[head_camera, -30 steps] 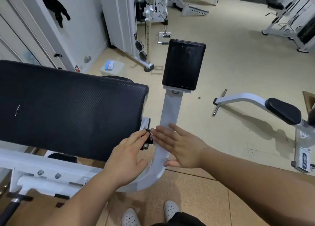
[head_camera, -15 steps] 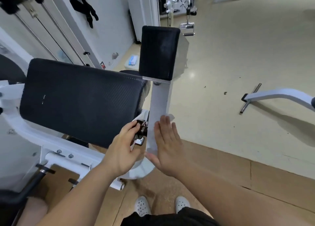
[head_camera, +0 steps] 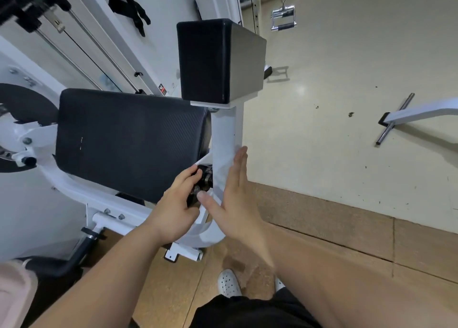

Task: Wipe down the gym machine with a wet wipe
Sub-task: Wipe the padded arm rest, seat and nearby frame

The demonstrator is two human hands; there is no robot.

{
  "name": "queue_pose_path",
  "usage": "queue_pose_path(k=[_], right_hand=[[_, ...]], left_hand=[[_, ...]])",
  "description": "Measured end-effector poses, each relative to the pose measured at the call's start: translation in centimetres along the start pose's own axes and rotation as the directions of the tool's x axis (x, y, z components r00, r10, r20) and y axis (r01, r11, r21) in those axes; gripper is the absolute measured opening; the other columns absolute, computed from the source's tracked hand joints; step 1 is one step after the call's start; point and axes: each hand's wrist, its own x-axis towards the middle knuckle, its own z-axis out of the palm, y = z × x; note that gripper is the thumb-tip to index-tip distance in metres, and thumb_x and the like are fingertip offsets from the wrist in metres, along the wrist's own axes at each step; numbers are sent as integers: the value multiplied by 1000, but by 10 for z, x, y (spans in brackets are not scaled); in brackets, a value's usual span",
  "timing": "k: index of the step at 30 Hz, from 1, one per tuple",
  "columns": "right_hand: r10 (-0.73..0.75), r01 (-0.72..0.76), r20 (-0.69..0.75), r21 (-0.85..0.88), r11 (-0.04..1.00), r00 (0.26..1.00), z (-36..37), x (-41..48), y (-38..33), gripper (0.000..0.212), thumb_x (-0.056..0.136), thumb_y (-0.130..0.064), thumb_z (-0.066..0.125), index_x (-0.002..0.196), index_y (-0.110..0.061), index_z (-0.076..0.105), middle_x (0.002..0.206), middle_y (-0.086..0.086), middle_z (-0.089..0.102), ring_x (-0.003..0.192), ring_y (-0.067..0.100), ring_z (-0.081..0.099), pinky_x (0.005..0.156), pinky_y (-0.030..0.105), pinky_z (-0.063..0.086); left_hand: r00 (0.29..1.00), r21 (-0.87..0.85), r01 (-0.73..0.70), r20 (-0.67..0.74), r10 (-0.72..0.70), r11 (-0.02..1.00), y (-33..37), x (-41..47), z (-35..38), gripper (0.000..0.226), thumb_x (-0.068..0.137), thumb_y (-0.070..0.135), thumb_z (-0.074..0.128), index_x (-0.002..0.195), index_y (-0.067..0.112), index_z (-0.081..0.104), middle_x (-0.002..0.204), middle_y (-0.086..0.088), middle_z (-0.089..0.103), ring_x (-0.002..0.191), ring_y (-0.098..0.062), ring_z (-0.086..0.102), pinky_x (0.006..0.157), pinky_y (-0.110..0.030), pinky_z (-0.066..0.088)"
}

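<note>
The gym machine has a wide black pad (head_camera: 131, 142) and a smaller black pad (head_camera: 210, 60) on a white upright arm (head_camera: 226, 134). My right hand (head_camera: 234, 191) lies flat with straight fingers against the white arm, pressing a thin white wet wipe (head_camera: 224, 171) onto it; the wipe's edge shows beside my fingers. My left hand (head_camera: 174, 204) curls its fingers around the black adjustment knob (head_camera: 204, 179) at the joint between the wide pad and the arm.
White frame tubes (head_camera: 74, 184) run under the wide pad. A cable handle (head_camera: 282, 18) hangs at the back, and another machine's white leg with a steel bar (head_camera: 394, 119) lies on the beige floor at right. My white shoes (head_camera: 228, 283) stand on brown matting.
My view has swung to the right and closer over the machine. My right hand has turned to point up along the white arm and slid slightly higher; my left hand stays at the knob.
</note>
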Motion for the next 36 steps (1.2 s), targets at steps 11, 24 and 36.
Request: queue_pose_path(k=[11,24,36], right_hand=[[-23,44,-133,154,987,991,-49,53,-43,121,91,-67,61,159,-22,-28,165,-10,-35,152,4,-28,130,42,-1],[140,-141,15,151,978,990,-3,-2,-5,121,91,-69,58,157,-21,-31,164,-6,-38,151,10,-33,129,45,-5],[441,-350,-232,347,870,867,84,-28,8,127,83,-72,65,158,-31,-28,170,-15,-15,158,8,-4,128,40,12]], left_hand=[[999,11,19,41,-20,1000,9,-2,-2,90,87,2,62,162,34,24,162,35,8,149,7,19,118,-26,27],[998,35,-33,60,31,999,-3,-1,-1,91,90,2,64,163,33,19,160,41,1,148,11,14,109,-8,27],[943,341,-312,-1,333,887,-24,4,2,84,89,18,63,162,14,21,170,2,8,139,-32,44,112,-57,41]])
